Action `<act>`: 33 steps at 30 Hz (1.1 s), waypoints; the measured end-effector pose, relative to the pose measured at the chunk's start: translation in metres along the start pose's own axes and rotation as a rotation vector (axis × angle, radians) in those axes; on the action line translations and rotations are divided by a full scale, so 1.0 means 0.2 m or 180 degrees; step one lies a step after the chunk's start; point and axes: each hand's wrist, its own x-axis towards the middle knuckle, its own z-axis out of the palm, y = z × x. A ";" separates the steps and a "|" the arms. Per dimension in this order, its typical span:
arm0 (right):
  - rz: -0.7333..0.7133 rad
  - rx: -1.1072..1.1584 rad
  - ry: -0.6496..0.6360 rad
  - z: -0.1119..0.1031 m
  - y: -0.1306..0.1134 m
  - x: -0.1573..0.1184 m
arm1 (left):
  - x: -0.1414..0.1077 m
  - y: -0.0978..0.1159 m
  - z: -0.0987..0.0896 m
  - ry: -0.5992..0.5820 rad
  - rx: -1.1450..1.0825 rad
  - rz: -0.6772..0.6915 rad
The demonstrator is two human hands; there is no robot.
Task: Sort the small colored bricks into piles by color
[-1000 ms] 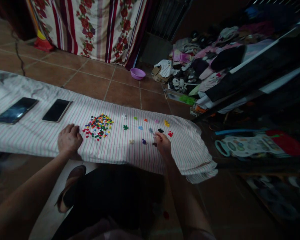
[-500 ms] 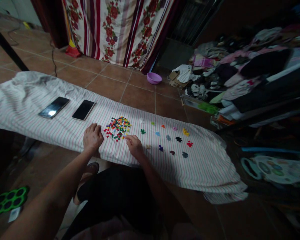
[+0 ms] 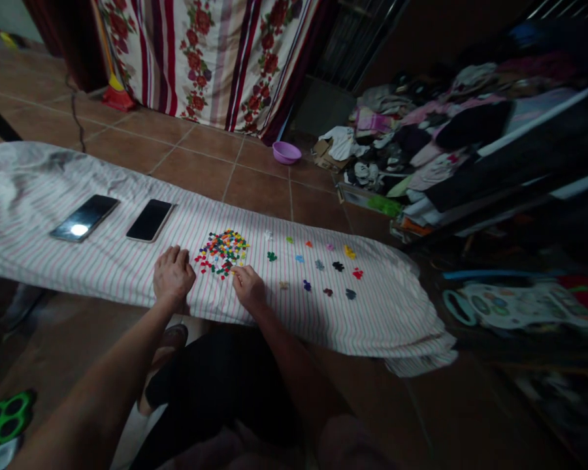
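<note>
A mixed pile of tiny coloured pieces, too small to name by kind, lies on a striped cloth. My left hand rests palm down on the cloth just left of the pile, fingers lying flat. At the pile's lower right edge is my right hand, thumb and fingers pinched together; what is between the fingertips is too small to make out. Right of it, small single-colour groups sit in rough rows, among them a green group, a yellow group and a black group.
Two phones, a glossy one and another, lie on the cloth at left. Beyond the table are a purple basin, a floral curtain and heaped clothes. A pale plastic toy lies at right.
The whole view has shifted, so everything appears further left. Both hands keep nearly the same places beside the pile, the right still pinched at its edge.
</note>
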 end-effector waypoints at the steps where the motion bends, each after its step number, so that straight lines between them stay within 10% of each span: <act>1: -0.0034 -0.0049 0.0003 0.00 -0.01 0.00 | 0.00 0.00 0.00 -0.0008 0.0025 -0.0001; 33: 0.0370 0.0654 0.0882 -0.07 0.03 -0.04 | 0.01 0.05 -0.07 -0.0285 0.0498 0.0254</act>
